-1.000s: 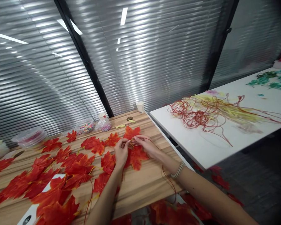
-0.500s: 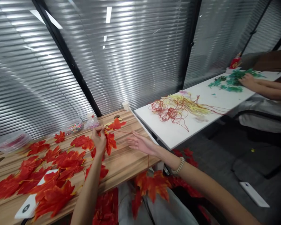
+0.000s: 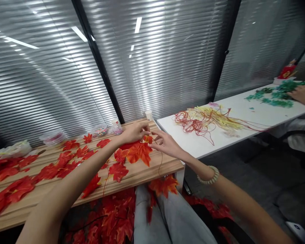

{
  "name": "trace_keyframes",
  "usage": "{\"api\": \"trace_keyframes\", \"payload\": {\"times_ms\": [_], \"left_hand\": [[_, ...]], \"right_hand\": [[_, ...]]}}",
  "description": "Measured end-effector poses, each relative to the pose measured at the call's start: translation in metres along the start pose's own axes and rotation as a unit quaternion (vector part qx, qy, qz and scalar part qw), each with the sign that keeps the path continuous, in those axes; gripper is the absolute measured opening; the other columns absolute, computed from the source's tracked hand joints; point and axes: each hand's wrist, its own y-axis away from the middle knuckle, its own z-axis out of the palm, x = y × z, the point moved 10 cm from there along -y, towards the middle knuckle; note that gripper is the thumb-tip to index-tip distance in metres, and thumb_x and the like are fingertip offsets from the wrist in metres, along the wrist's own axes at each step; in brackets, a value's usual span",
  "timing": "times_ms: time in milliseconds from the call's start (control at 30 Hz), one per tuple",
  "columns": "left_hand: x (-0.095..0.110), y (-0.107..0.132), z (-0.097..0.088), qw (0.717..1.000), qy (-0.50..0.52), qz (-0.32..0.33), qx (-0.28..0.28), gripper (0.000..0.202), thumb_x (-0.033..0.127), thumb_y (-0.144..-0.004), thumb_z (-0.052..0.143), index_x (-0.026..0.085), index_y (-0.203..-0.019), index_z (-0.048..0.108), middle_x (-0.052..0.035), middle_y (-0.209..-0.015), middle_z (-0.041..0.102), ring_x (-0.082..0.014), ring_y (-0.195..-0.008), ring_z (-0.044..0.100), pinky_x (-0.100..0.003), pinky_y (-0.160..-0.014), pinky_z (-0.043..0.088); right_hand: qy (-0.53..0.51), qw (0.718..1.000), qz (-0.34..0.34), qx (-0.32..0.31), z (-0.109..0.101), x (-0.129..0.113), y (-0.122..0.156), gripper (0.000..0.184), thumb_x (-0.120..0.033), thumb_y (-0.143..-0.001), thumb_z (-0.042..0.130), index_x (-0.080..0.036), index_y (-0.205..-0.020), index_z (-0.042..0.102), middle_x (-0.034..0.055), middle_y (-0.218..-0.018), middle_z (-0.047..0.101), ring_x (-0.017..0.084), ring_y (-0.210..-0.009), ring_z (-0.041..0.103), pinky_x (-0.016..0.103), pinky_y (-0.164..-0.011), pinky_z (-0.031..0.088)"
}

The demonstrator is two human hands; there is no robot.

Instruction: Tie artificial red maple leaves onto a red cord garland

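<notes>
My left hand point(image 3: 133, 132) reaches out over the wooden table point(image 3: 142, 173) with its fingers pinched on a red maple leaf point(image 3: 138, 151) at its top. My right hand point(image 3: 165, 143) sits just to the right of it, fingers curled around a thin red cord point(image 3: 161, 162) that hangs down over the table edge. The two hands almost touch above the leaf. A beaded bracelet point(image 3: 208, 176) circles my right wrist.
Many red leaves point(image 3: 48, 171) lie along the wooden table and on my lap point(image 3: 112, 220). Plastic tubs point(image 3: 52, 138), a small jar point(image 3: 116, 127) and a paper cup point(image 3: 148, 115) stand at the back. A white table point(image 3: 218, 142) holds tangled red and yellow cords point(image 3: 200, 120); another person's hand point(image 3: 303, 95) handles green foliage.
My left hand has moved right and farther out with the leaf. My right hand has closed in beside it and curled on the cord. The view has swung back left.
</notes>
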Motion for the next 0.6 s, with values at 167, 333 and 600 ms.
{"api": "trace_keyframes", "payload": {"times_ms": [167, 333, 600], "left_hand": [[0.022, 0.008, -0.012, 1.000, -0.009, 0.003, 0.005, 0.012, 0.024, -0.080, 0.051, 0.013, -0.077, 0.057, -0.0028, -0.069, 0.061, -0.0108, -0.058, 0.056, -0.022, -0.055, 0.041], [0.054, 0.026, -0.026, 0.999, -0.021, 0.032, 0.028, 0.018, 0.029, -0.080, 0.053, 0.013, -0.085, 0.061, -0.0044, -0.075, 0.064, -0.0123, -0.067, 0.058, -0.024, -0.061, 0.044], [0.071, 0.117, -0.138, 0.938, -0.048, 0.039, 0.342, 0.030, 0.035, -0.081, 0.052, 0.017, -0.104, 0.059, -0.0072, -0.105, 0.062, -0.0180, -0.095, 0.058, -0.031, -0.088, 0.045]], "right_hand": [[-0.119, 0.988, 0.055, -0.085, 0.014, 0.002, -0.004, 0.033, -0.035, -0.074, 0.061, -0.012, -0.097, 0.063, 0.0056, -0.073, 0.065, 0.014, -0.059, 0.060, 0.027, -0.057, 0.047], [-0.227, 0.965, 0.056, -0.116, 0.015, -0.020, 0.001, 0.031, -0.042, -0.072, 0.062, -0.012, -0.078, 0.065, 0.0044, -0.068, 0.064, 0.009, -0.050, 0.054, 0.021, -0.046, 0.041], [-0.344, 0.930, 0.127, -0.019, -0.009, 0.001, 0.019, 0.031, -0.041, -0.068, 0.067, -0.012, -0.077, 0.065, 0.0067, -0.077, 0.065, 0.006, -0.050, 0.052, 0.018, -0.041, 0.029]]}}
